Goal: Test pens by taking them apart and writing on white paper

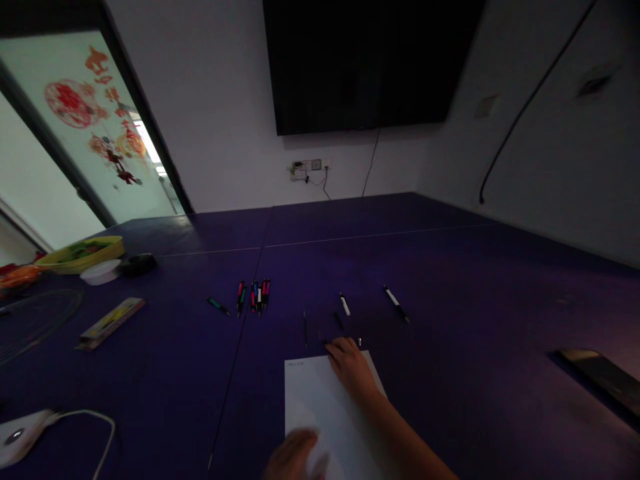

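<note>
The sheet of paper lies under both hands. Its far edge runs just beneath the fingertips of the right hand, and its near end sits below the left hand. Just beyond the right fingertips a short dark pen piece lies on the table, with a thin refill a little to their left. A white-barrelled pen lies farther ahead of the fingers, and a black-and-white pen is ahead and to their right. A bundle of coloured pens lies well ahead and left.

The right forearm comes in from the lower right and stretches forward, palm down. Its fingers are bent close together with the tips at the paper's far edge. It is too dark to tell whether they pinch anything.

The left hand is blurred and lies low over the near part of the sheet. Its grip cannot be made out.

The paper is plain white, upright to the viewer, with a faint line of print at its far left corner.
</note>
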`<act>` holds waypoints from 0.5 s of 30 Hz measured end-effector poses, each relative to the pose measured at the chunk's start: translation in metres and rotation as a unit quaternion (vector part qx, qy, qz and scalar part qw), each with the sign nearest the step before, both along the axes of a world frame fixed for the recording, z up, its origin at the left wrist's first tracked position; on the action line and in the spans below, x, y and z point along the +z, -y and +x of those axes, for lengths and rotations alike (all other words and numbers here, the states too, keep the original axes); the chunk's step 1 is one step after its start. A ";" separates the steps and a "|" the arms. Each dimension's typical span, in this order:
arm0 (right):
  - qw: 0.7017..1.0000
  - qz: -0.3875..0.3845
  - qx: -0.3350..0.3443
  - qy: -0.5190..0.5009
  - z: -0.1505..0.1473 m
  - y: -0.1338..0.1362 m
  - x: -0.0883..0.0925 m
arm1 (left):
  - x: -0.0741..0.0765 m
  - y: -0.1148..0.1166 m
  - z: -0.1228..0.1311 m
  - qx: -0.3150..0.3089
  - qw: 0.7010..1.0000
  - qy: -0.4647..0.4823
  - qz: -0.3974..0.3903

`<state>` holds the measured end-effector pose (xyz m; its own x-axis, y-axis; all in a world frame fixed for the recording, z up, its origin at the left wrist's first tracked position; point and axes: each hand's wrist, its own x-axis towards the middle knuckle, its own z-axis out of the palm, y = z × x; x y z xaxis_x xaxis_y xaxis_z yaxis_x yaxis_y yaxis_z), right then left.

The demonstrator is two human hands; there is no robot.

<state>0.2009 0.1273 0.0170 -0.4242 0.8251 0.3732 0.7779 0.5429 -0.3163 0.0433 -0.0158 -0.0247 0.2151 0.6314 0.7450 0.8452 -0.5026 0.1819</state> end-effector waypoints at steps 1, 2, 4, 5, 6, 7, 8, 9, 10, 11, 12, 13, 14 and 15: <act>1.000 -0.008 -0.004 0.009 0.000 -0.001 -0.001 | 0.015 -0.005 -0.004 -0.010 0.999 0.006 -0.052; 1.000 -0.017 -0.015 0.017 0.001 -0.003 -0.001 | 0.031 -0.014 -0.007 -0.016 0.994 0.020 -0.108; 0.998 -0.027 -0.049 0.027 0.003 -0.005 -0.002 | 0.061 -0.038 -0.010 0.041 0.974 0.077 -0.208; 0.997 -0.026 -0.071 0.032 0.006 -0.005 -0.002 | 0.072 -0.053 -0.010 0.082 0.962 0.100 -0.240; 0.995 -0.022 -0.094 0.038 0.008 -0.006 -0.001 | 0.081 -0.069 -0.008 0.122 0.950 0.114 -0.266; 0.992 -0.017 -0.116 0.046 0.011 -0.007 -0.001 | 0.086 -0.085 -0.006 0.158 0.938 0.117 -0.287; 0.989 -0.012 -0.134 0.055 0.014 -0.008 0.000 | 0.089 -0.101 -0.003 0.190 0.927 0.115 -0.303; 0.987 -0.007 -0.149 0.065 0.017 -0.008 0.001 | 0.089 -0.114 0.000 0.218 0.917 0.108 -0.317; 0.984 -0.001 -0.160 0.074 0.018 -0.009 0.002 | 0.087 -0.126 0.003 0.239 0.907 0.098 -0.333; 0.982 0.006 -0.169 0.079 0.019 -0.010 0.003 | 0.085 -0.136 0.006 0.257 0.897 0.090 -0.349; 0.982 0.012 -0.173 0.078 0.018 -0.010 0.004 | 0.082 -0.144 0.008 0.268 0.888 0.082 -0.365; 0.982 0.016 -0.174 0.070 0.015 -0.011 0.006 | 0.079 -0.150 0.010 0.274 0.880 0.077 -0.380; 0.984 0.012 -0.168 0.057 0.011 -0.012 0.008 | 0.076 -0.154 0.012 0.275 0.875 0.075 -0.392; 0.987 0.000 -0.157 0.042 0.006 -0.014 0.010 | 0.074 -0.157 0.012 0.272 0.872 0.074 -0.400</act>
